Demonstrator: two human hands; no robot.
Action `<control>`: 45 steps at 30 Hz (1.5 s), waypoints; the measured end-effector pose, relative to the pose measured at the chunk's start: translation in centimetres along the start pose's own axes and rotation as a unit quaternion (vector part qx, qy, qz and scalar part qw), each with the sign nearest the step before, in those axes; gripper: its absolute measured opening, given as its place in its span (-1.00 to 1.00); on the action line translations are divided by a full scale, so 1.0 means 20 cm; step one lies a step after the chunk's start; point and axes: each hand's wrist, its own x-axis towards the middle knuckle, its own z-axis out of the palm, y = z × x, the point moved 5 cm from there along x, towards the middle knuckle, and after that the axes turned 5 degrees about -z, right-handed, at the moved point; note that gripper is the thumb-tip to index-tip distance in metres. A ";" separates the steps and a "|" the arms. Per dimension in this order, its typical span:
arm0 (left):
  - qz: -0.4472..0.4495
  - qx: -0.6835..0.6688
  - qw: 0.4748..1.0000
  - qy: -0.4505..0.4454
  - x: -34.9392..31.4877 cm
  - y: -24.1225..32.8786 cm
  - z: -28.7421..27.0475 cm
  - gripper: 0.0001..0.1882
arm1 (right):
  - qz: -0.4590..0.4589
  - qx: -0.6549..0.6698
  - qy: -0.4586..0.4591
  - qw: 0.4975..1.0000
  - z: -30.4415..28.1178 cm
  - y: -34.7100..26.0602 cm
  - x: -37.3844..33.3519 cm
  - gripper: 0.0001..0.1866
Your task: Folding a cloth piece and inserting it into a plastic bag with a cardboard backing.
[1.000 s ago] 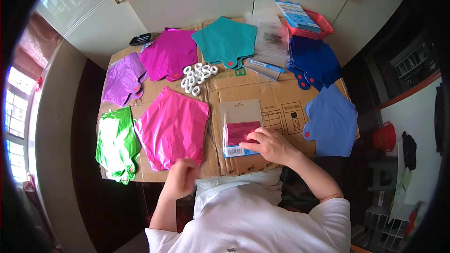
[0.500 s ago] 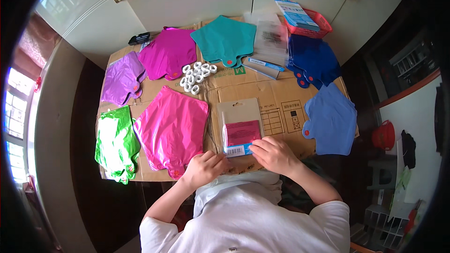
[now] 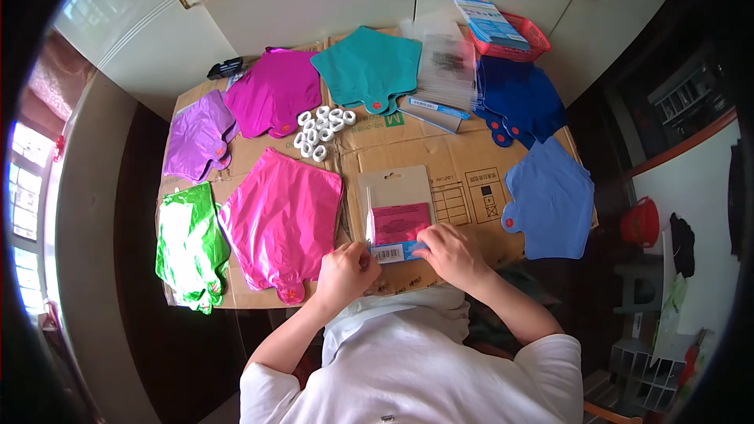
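A flat clear plastic packet [image 3: 399, 185] lies on the cardboard in front of me, its hang-hole end pointing away. Inside it are a beige backing card and a folded magenta foil piece [image 3: 401, 223]. Across its near end runs a blue strip with a barcode [image 3: 389, 254]. My right hand [image 3: 454, 257] pinches the packet at the right end of that strip. At the left end, my left hand [image 3: 345, 270] is closed, fingers curled in beside the packet's corner; what lies between them is hidden.
Flat foil balloons surround the packet: pink [image 3: 284, 224], green [image 3: 191, 235], lilac [image 3: 199, 137], purple [image 3: 276, 94], teal [image 3: 369, 69], dark blue [image 3: 522, 98] and light blue [image 3: 550, 200]. White rings [image 3: 320, 135], clear bags [image 3: 446, 67] and a red basket [image 3: 534, 41] sit farther back.
My left hand has curled its fingers more and turned upward at the packet's left corner. My right hand stays at the strip's right end. The whole view has shifted slightly.
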 end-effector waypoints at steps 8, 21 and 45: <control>-0.042 0.094 0.995 0.002 0.01 0.04 -0.01 -0.59 | 0.080 -0.035 0.049 0.995 -0.01 0.06 -0.03 -0.25; -0.107 -0.526 0.844 0.016 -0.02 0.02 0.07 -0.66 | 0.239 0.584 0.156 0.759 0.11 0.05 -0.05 -0.50; -0.050 -0.541 0.835 -0.090 0.03 0.03 0.02 -0.54 | 0.220 0.570 0.348 0.711 -0.15 0.11 -0.32 -0.69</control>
